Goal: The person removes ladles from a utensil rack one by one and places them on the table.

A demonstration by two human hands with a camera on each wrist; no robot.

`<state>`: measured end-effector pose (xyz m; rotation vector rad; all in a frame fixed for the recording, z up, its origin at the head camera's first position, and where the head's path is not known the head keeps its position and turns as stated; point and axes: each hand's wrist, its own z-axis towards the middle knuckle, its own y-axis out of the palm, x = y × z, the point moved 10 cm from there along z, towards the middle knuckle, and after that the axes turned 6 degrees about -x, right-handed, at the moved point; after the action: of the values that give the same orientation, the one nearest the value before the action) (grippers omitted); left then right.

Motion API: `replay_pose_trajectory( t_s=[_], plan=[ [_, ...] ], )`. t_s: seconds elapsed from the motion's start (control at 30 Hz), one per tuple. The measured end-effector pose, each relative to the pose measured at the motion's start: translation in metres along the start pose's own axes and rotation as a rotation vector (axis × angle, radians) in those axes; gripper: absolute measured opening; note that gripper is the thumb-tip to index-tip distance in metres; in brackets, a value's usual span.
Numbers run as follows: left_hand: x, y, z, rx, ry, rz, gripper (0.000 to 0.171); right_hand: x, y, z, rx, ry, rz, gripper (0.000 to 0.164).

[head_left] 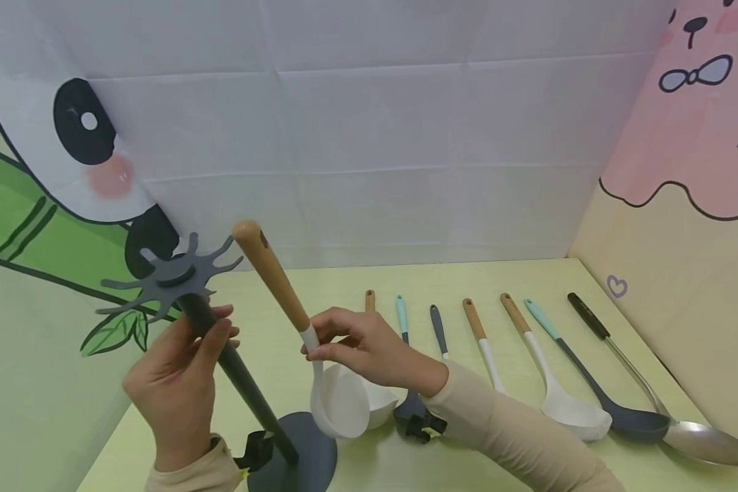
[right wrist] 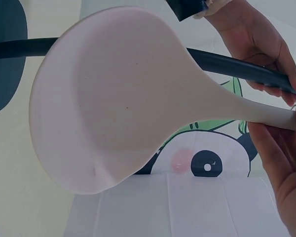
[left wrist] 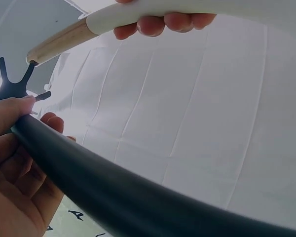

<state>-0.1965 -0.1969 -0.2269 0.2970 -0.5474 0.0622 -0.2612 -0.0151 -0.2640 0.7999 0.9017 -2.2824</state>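
Observation:
My left hand (head_left: pixel 175 389) grips the upper pole of a dark grey utensil stand (head_left: pixel 249 383), just under its ring of hooks (head_left: pixel 175 277). The pole leans to the left over its round base (head_left: pixel 320 444). My right hand (head_left: pixel 369 348) pinches the white neck of a soup ladle (head_left: pixel 341 403), bowl down and wooden handle (head_left: pixel 273 280) up. In the left wrist view, the handle's end (left wrist: pixel 39 53) meets a hook tip near its hanging hole; whether the hook is through cannot be told. The right wrist view shows the wide white bowl (right wrist: pixel 123 98) from close by.
Several utensils lie in a row to the right: a white-and-wood turner (head_left: pixel 484 345), a white ladle (head_left: pixel 572 410), a dark ladle with a teal handle (head_left: pixel 636 424) and a metal spoon (head_left: pixel 704 441). Another white bowl-shaped utensil (head_left: pixel 380 403) lies behind the held ladle. Printed cloth walls (head_left: pixel 369 137) enclose the table.

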Motion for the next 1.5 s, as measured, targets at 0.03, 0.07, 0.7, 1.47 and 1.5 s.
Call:
replay_pose_trajectory(
  t_s=[0.03,0.07,0.7,1.47,1.5],
  plan=[
    [0.0,0.0,0.0,0.0,-0.003,-0.003,0.031,-0.001,-0.002,0.0,0.007,-0.001,0.004,0.027],
    [-0.001,0.0,0.0,0.001,-0.006,-0.007,0.031,-0.001,-0.004,0.0,0.012,-0.004,0.005,0.027],
    [-0.002,-0.009,-0.001,0.016,-0.028,-0.086,0.035,0.041,-0.041,-0.005,0.207,0.235,0.045,0.025],
    [-0.006,-0.019,-0.001,-0.003,-0.108,-0.118,0.031,0.116,-0.046,-0.01,0.377,0.488,0.203,0.025],
    [-0.006,-0.019,0.0,-0.007,-0.106,-0.125,0.031,0.117,-0.046,-0.01,0.382,0.493,0.203,0.025]
  ],
)
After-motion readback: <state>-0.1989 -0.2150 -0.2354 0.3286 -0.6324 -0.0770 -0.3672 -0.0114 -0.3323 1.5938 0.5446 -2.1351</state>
